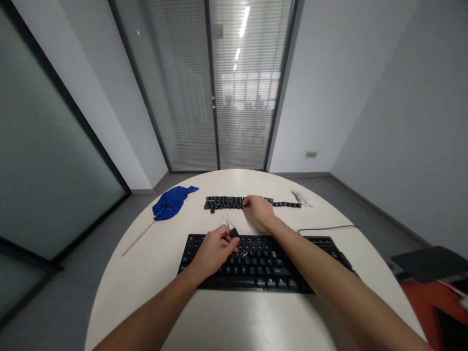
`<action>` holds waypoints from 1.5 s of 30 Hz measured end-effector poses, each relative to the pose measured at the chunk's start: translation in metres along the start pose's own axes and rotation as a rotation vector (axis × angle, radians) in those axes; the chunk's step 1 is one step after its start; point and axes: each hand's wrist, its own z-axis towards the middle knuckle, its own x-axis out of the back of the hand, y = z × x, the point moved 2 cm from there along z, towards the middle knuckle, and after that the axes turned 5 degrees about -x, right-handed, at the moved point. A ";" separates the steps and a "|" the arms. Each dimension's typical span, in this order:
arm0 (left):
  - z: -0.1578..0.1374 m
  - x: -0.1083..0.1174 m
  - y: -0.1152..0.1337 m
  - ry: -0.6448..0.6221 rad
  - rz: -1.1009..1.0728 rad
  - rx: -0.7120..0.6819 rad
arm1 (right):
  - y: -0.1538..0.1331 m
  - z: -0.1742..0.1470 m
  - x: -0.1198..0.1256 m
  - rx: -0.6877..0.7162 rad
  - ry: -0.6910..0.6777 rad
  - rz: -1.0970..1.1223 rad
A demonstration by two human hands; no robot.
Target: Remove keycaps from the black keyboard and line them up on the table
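A black keyboard (226, 282) lies on the round table, and part of it is hidden under my forearms. My left hand (215, 251) is above its left half, closed around the dark handle of a wire keycap puller (234, 232). The puller's two thin wire prongs point away from me. Beyond the keyboard, loose black keycaps (223, 203) are laid out in several rows. My right hand (258, 208) is at these rows, thumb and fingertips pinched on a keycap there; the hand hides part of the layout. One keycap (212, 211) sits just below the rows.
A blue cloth (171, 202) lies at the table's left, touching a thin pale stick (137, 239). Crumpled white tissue (302, 197) is at the far right of the table (153, 297). A dark cable (329, 228) runs behind the keyboard. To the right stands a red chair (424, 302).
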 end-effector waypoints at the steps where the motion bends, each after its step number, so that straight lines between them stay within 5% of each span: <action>1: 0.000 0.000 -0.001 0.001 -0.006 -0.001 | 0.000 0.000 -0.001 -0.001 0.001 -0.002; 17: -0.001 0.001 0.006 -0.014 0.039 -0.015 | 0.006 -0.020 0.014 0.052 -0.065 0.028; 27: -0.001 0.000 0.009 -0.018 0.016 -0.023 | 0.043 -0.103 0.046 0.487 -0.430 0.334; 30: -0.002 0.001 0.015 -0.005 0.041 -0.031 | 0.049 -0.113 0.048 0.518 -0.519 0.312; 45: -0.007 0.000 0.030 -0.040 0.172 -0.141 | 0.031 -0.119 0.038 0.576 -0.472 0.317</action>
